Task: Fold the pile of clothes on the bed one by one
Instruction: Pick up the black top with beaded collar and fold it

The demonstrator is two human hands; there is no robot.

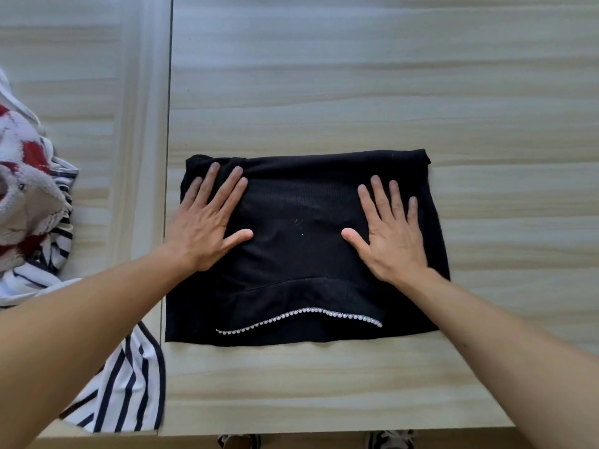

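Your left hand (pixel 207 222) and right hand (pixel 392 228) both lie flat, fingers straight and spread, pressing on the folded black knit garment (pixel 301 257). It sits as a rough rectangle in the middle of the pale wood-grain worktop (pixel 356 76), with a curved row of white pearl beads (pixel 298 314) along its near part. At the far left lies a heap holding a fuzzy red-and-white knit (pixel 22 189) on a white garment with dark stripes (pixel 129 384), which trails towards the near edge under your left forearm.
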